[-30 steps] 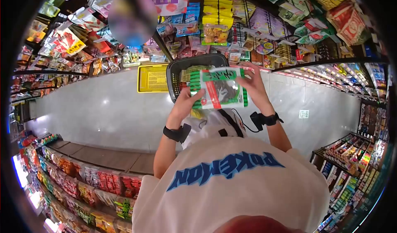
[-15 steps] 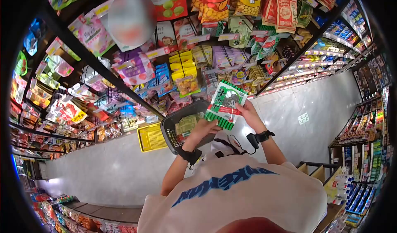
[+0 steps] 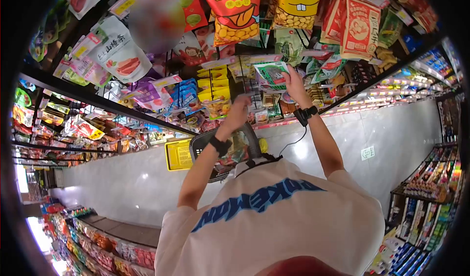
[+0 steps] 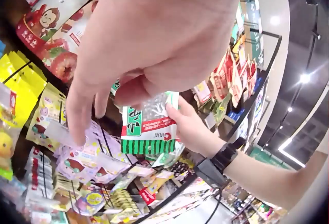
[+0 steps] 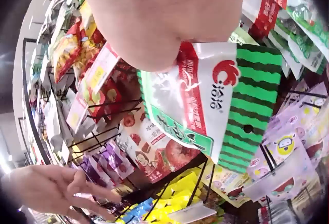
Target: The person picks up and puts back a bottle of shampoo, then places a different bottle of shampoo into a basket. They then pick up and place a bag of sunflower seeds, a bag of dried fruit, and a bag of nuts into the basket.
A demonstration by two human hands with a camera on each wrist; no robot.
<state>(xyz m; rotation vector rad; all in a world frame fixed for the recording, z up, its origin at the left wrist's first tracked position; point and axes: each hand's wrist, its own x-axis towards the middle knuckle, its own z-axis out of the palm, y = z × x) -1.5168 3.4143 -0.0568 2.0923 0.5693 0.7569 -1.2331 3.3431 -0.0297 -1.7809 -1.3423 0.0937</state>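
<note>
My right hand pinches a bag of seeds, white with green stripes and a red band, and holds it up before the hanging snacks. Seen from the right wrist, the bag is tilted, with a punched hole in its striped end. My left hand is off the bag, raised above the basket and blurred in the head view. Its fingers are loosely extended near purple snack packs in the left wrist view, and nothing is in its grasp.
A dark shopping basket with packets inside is in front of my body, beside a yellow basket. Pegs hold yellow packs, blue packs and green-and-white bags. A black shelf rail slopes at the right.
The bag of seeds was held in both hands over the basket; the left hand has let go. The right hand has carried it forward to the hanging display, and the view has moved closer to the shelves.
</note>
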